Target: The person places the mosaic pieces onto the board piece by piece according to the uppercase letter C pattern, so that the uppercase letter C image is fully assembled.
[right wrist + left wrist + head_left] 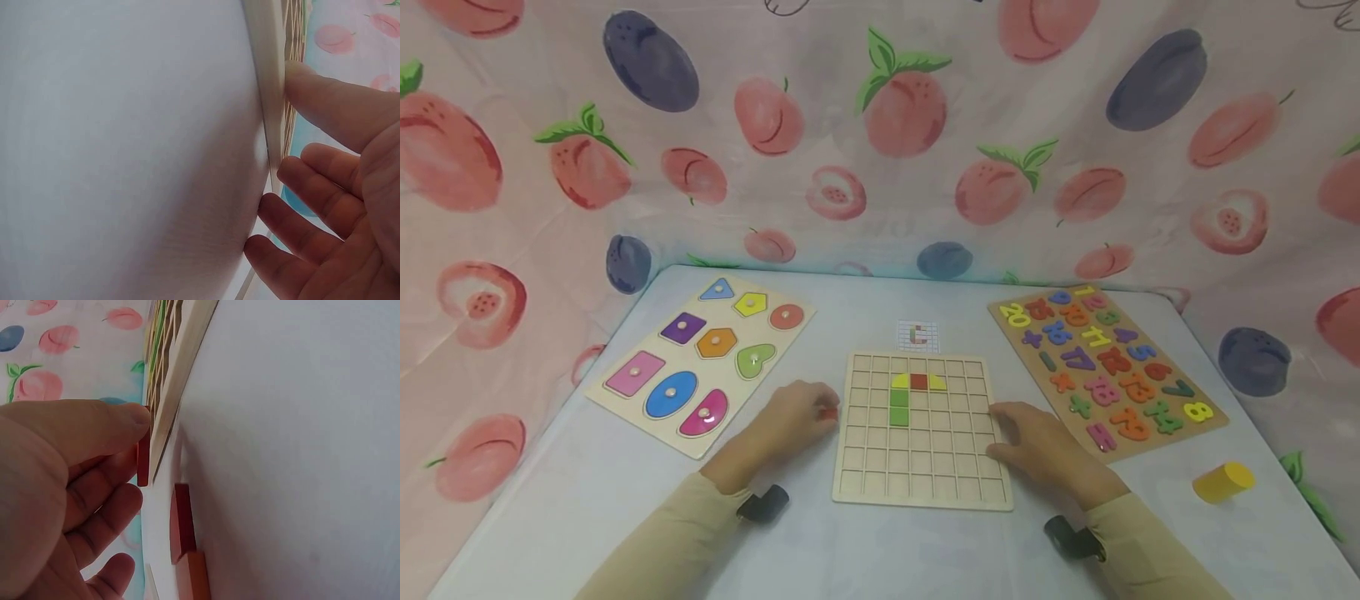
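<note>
My left hand point(790, 423) pinches a small red tile point(144, 464) between thumb and fingers, just off the left edge of a wooden grid board point(925, 467). On the board's upper part lie a red square point(918, 382) between two yellow curved pieces point(937, 382), with two green squares point(898, 415) stacked below the left one. My right hand point(1037, 442) touches the board's right edge with spread, slightly bent fingers, its thumb point(306, 78) on the rim. In the left wrist view a dark red piece point(182, 525) and an orange piece point(194, 578) rest on the table beneath the hand.
A small pattern card point(917, 336) lies behind the grid board. At the left is a shape puzzle with knobs point(700, 450); a number puzzle point(1052, 392) sits at the right. A yellow cylinder point(1223, 482) is near the right edge. Fruit-print cloth point(887, 233) hangs behind the table.
</note>
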Motion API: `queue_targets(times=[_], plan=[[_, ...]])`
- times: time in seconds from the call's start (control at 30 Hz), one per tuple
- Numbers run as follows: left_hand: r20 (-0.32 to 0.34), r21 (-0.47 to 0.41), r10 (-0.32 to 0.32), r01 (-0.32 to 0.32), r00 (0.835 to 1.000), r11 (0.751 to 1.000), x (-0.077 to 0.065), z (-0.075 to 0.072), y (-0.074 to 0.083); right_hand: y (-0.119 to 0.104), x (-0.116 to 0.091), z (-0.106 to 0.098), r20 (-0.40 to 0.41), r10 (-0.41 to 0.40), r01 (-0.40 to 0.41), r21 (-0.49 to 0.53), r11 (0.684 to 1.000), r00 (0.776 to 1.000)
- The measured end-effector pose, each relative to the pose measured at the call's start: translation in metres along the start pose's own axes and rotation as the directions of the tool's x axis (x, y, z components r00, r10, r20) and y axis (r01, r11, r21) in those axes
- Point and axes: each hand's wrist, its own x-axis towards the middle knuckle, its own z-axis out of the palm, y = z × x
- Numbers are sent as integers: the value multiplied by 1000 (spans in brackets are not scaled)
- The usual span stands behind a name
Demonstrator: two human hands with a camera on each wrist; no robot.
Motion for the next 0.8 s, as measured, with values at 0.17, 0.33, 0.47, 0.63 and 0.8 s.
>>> queue_targets(times=[0.17,0.33,0.47,0.63,0.8], plan=[[16,-11,21,-20,1000,1000,1,4,5,0,-1,0,-1,0,0,5,1000,1000],[19,-23,43,-42,999,999,0,6,11,0,-1,-1,-1,-4,4,10,1000,1000],[24,-23,59,-58,998,998,1,8,15,0,-1,-1,-1,-7,7,8,1000,1000],[52,-27,60,-59,997,998,2,8,22,1,0,0,-1,-11,11,6,1000,1000],[65,-25,87,-86,994,996,6,10,29,1,0,0,1,-12,12,4,1000,1000]])
